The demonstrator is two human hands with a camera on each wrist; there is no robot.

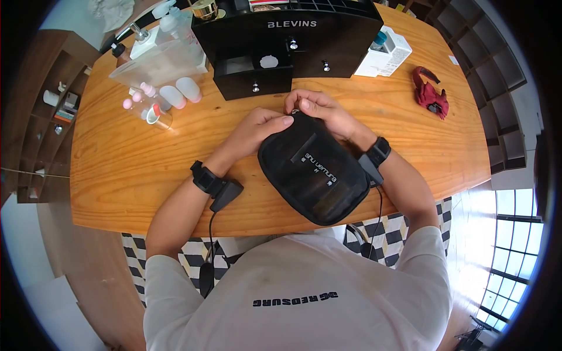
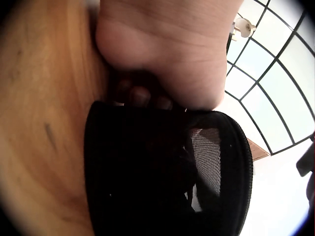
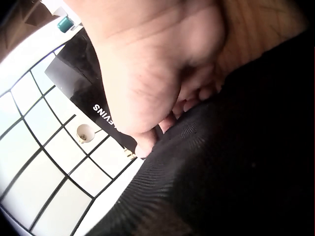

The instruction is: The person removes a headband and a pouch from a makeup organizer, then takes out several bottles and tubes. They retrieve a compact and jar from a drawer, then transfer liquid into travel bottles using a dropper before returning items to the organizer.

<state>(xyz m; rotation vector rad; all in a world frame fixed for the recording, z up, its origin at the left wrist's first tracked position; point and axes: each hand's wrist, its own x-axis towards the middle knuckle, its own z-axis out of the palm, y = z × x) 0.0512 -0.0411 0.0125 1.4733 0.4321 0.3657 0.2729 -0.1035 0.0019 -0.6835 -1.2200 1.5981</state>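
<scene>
A black zip pouch (image 1: 316, 169) with white lettering is held tilted over the table's front part in the head view. My left hand (image 1: 260, 128) grips its upper left edge, thumb on top. At the top end, near a small metal zip pull (image 1: 295, 111), my right hand (image 1: 328, 114) pinches the pouch with thumb and fingers. In the left wrist view the pouch (image 2: 147, 167) shows a mesh patch beneath the left hand (image 2: 167, 54). The right wrist view has the right hand (image 3: 147, 73) with curled fingers against the pouch (image 3: 211, 162).
Behind the hands stands a black organizer (image 1: 316, 50) with one drawer (image 1: 253, 82) pulled out. Pink-capped bottles (image 1: 140, 106) and a clear bin (image 1: 155, 67) are at the left. A white box (image 1: 386, 55) and a dark red bow headband (image 1: 430, 96) lie right on the wooden table (image 1: 129, 175).
</scene>
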